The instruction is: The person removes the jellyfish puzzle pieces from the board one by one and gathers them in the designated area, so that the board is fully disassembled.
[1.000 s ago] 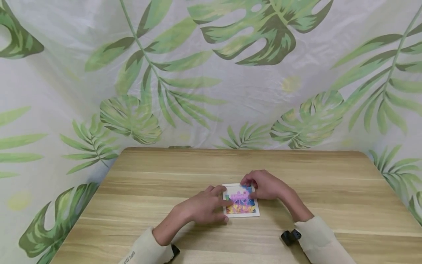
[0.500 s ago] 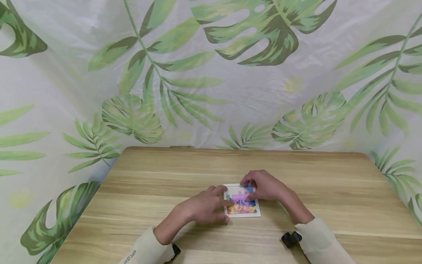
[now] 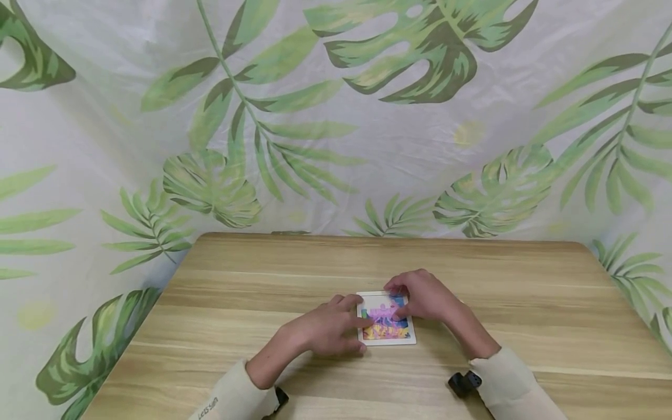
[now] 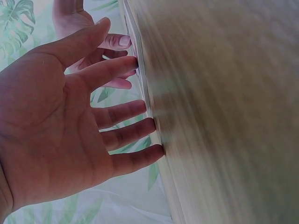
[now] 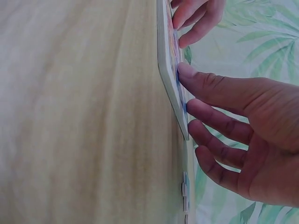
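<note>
A small square jigsaw board with a white border and a pink, blue and yellow picture lies flat on the table. Its upper left part looks pale and plain. In the head view my left hand spreads over its left side, index fingertip on the picture and another finger at the near corner. My right hand is over the far right corner. Seen from the right wrist, the right thumb touches the picture surface, while the gently bent fingers reach the board's edge. I see no loose piece between them.
The wooden table extends around the board, its far edge against a leaf-printed cloth. In the right wrist view, several small flat pieces lie on the tabletop beyond the board. A black wrist device sits by the right sleeve.
The right thumb has slid slightly left and down over the picture. The left hand keeps its place on the board; the whole head view has shifted slightly.
</note>
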The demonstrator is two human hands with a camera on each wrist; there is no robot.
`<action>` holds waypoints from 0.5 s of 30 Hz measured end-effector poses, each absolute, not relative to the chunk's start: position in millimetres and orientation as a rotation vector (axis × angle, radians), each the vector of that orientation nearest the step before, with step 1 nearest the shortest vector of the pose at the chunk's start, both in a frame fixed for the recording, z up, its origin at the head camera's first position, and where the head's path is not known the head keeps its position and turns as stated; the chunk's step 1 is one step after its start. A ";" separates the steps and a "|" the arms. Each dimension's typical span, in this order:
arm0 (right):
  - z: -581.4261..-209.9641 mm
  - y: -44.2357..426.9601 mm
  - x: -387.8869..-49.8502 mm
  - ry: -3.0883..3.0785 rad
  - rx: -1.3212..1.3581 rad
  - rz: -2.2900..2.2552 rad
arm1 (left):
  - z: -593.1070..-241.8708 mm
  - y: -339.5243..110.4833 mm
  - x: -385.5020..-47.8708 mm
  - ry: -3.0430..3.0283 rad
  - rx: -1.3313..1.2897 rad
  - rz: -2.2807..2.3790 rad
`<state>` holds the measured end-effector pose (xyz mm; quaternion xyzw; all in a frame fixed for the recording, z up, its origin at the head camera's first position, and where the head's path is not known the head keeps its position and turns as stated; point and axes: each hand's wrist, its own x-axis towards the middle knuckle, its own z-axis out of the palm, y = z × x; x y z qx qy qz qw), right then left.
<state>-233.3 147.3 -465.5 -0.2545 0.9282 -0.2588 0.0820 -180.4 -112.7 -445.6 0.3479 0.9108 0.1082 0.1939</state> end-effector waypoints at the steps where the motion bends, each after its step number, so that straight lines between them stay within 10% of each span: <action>1: -465.7 147.1 -233.1 2.776 -0.749 -0.772 | -445.9 -112.5 -180.4 2.553 0.972 0.306; 15: -465.8 145.7 -242.2 2.715 -0.830 -0.741 | -446.9 -112.5 -180.4 2.558 0.967 0.307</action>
